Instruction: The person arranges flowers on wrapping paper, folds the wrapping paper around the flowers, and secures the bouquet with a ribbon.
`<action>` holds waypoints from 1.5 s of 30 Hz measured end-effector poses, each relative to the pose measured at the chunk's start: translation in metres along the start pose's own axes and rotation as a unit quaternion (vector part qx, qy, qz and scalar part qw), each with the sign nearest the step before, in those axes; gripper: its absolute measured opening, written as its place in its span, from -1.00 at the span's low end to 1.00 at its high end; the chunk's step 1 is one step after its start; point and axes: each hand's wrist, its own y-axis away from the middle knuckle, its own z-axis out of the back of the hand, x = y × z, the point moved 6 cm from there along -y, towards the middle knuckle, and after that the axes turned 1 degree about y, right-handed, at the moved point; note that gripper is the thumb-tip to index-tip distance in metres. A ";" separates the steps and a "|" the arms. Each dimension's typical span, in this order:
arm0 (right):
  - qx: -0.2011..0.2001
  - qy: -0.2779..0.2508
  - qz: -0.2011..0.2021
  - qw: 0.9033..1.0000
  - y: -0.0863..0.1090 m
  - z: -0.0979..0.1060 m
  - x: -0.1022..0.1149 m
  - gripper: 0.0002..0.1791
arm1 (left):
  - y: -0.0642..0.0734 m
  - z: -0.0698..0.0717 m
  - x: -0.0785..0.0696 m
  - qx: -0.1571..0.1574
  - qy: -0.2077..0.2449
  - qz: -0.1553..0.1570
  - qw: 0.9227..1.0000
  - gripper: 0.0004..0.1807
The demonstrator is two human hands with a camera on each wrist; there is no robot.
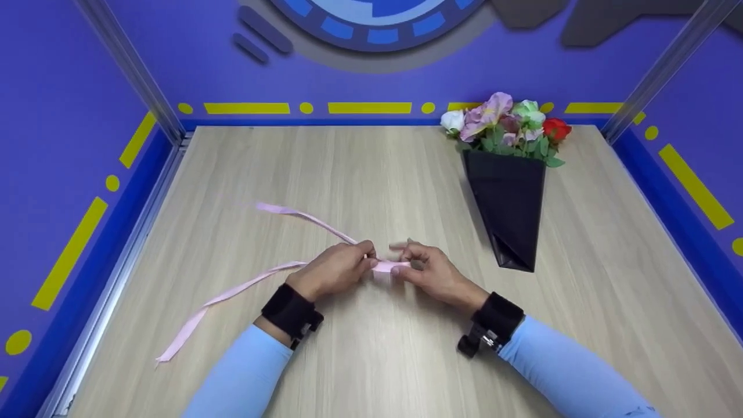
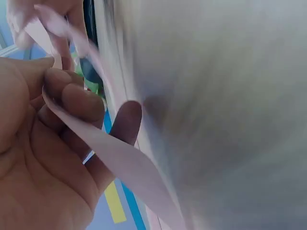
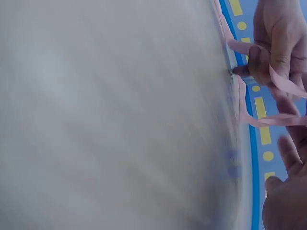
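Observation:
A long pink ribbon (image 1: pixel 186 335) runs across the table, its two tails trailing off to the left. Near the table's middle my left hand (image 1: pixel 334 268) pinches it between thumb and curled fingers. Just to the right, my right hand (image 1: pixel 438 276) holds a short stretch of the ribbon between thumb and fingers. In the left wrist view the ribbon (image 2: pixel 129 165) passes over the left fingers and hangs past the palm. From the right wrist, a strand of ribbon (image 3: pixel 283 120) spans between the hands; the right hand's grip is partly cut off there.
A bouquet of white, pink, green and red flowers (image 1: pixel 493 110) in black wrapping (image 1: pixel 506 197) lies at the back right of the wooden table (image 1: pixel 360 360). Blue printed walls (image 1: pixel 371 81) with metal corner posts (image 1: pixel 133 64) enclose the table's back and sides.

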 end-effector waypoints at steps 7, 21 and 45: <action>-0.053 0.005 -0.060 0.997 0.022 0.039 -0.018 -0.77 | 0.014 0.011 0.030 -0.025 -0.019 0.023 0.999 -0.85; -0.045 0.272 -0.124 0.953 0.095 0.131 -0.040 -0.79 | 0.045 0.043 0.099 -0.037 -0.043 0.141 0.988 -0.72; -0.018 0.390 -0.329 0.860 0.136 0.254 -0.066 -0.71 | 0.108 0.091 0.151 -0.015 0.014 0.197 0.980 -0.74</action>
